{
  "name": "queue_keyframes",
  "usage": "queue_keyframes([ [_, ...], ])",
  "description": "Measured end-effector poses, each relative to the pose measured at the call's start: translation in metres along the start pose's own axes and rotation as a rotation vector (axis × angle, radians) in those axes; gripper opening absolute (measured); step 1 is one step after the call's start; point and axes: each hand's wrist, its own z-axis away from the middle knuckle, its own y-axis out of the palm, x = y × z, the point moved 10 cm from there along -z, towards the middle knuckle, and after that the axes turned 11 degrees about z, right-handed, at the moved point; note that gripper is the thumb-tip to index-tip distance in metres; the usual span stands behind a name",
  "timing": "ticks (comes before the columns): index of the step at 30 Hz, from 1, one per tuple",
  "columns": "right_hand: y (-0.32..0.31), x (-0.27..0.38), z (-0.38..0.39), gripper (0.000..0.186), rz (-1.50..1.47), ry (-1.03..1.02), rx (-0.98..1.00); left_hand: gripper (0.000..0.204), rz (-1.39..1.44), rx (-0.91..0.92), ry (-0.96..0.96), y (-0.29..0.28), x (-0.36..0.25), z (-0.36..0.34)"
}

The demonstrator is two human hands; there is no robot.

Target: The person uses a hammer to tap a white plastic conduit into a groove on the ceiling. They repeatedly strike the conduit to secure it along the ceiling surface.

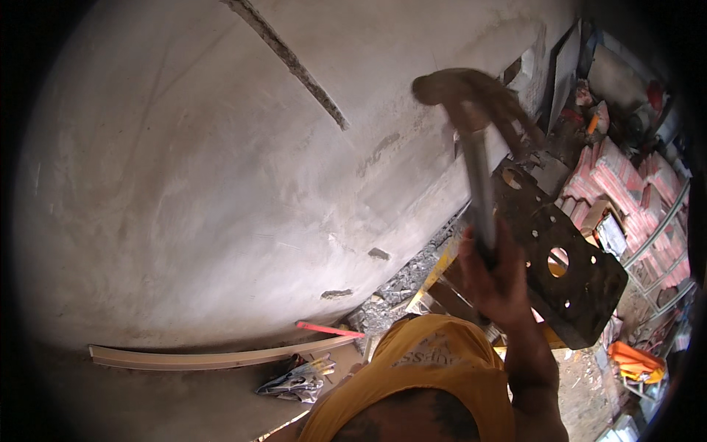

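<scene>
My right hand (493, 276) is wrapped round the handle of a claw hammer (482, 184), whose blurred head is raised over the pale plastered wall (221, 191). A long rough groove (287, 59) is cut into that wall, with a few small gouges lower down. Below the hammer sits a dark platform (589, 295) punched with round holes, on a yellow frame. My left hand cannot be seen; my body in a yellow top fills the bottom middle.
Pink-striped boards (618, 177) are piled at right among debris and metal tubes (655, 243). An orange item (637, 361) lies lower right. Grey rubble (398, 287) lines the wall's foot. A long beige strip (221, 359), a pink bar (328, 328) and crumpled plastic (291, 383) lie lower left.
</scene>
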Motion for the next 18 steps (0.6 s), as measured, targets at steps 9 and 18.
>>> queue_keyframes([
  [9,-0.057,-0.035,0.005,0.014,0.132,0.097,-0.167,0.038,0.323,0.093,0.198,0.031,-0.137,0.034],
  [18,-0.054,-0.031,-0.005,0.015,0.209,-0.054,-0.160,0.035,0.139,0.074,0.327,0.066,-0.211,0.072],
])
